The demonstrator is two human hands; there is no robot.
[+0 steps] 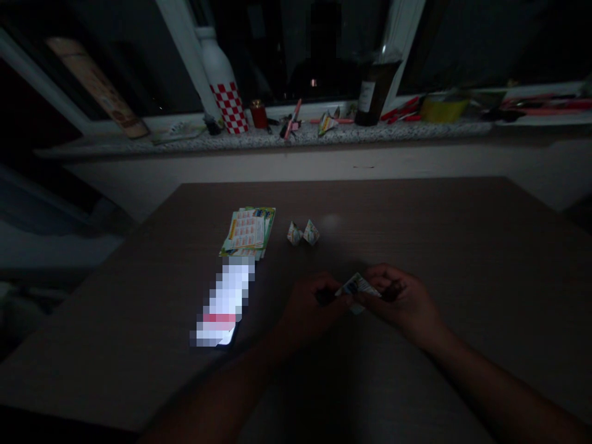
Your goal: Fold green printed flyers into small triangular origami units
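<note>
Between my two hands is a small folded piece of printed paper (357, 286), its top corner pointing away from me. My left hand (319, 305) pinches its left side with thumb and fingers. On the right side, my right hand (400, 299) grips it with the thumb close to the left one. Beyond them on the table stand two small folded paper pieces (303, 234), side by side and pointed at the top. Further left lies a stack of printed paper sheets (247, 233) with green and yellow edges.
A lit phone (224, 302), its screen blurred, lies on the wooden table (139, 296) left of my hands. Behind is a granite windowsill (277, 142) with a checkered bottle (229, 102), a red jar (259, 114), a dark bag (372, 92), pens and a tall tube (99, 86).
</note>
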